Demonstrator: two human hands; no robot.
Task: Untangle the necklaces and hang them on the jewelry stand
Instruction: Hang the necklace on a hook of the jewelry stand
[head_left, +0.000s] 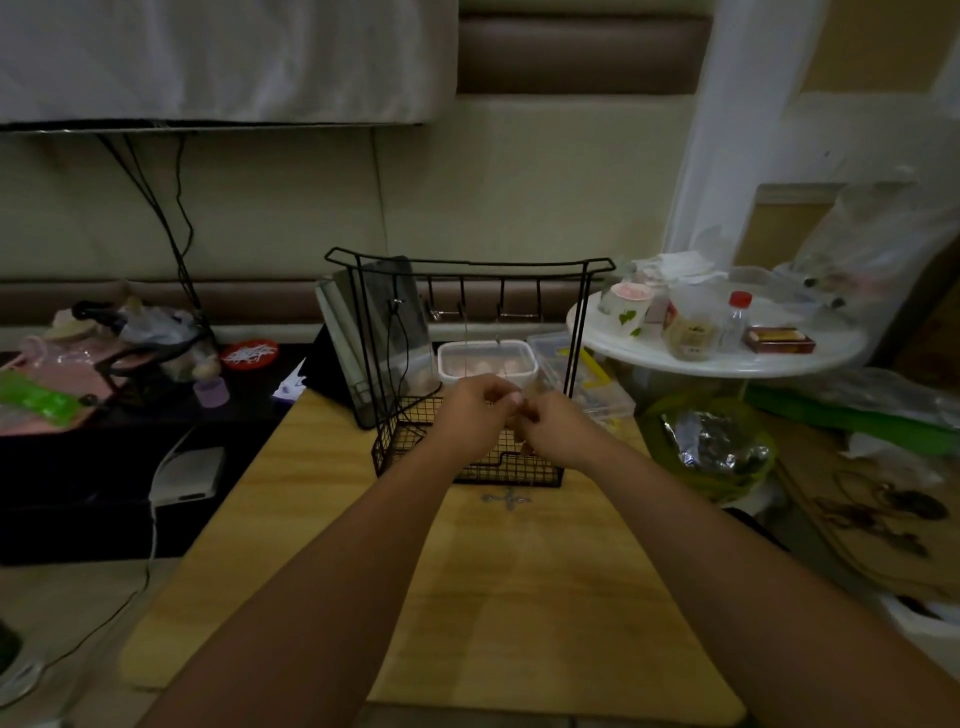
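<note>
Left hand (470, 410): fingers curled, tips meeting those of the right hand, pinching something thin between them; the item is too fine and dim to make out, likely a necklace chain. Right hand (558, 426): fingers likewise curled and pinching at the same spot. Both hands are raised over the mesh basket base of the jewelry stand (467, 364), a black wire frame with a row of hooks under its top bar, standing at the far end of the wooden table (519, 571). A dark cord necklace (393, 332) hangs at the stand's left side. A small silvery chain piece (506, 499) lies on the table just in front of the basket. Behind the stand: a lidded plastic container (487, 358). To the right: a round white side table (727, 358) carrying a paper cup (630, 309), a red-capped bottle (737, 317) and a red box (777, 339).
</note>
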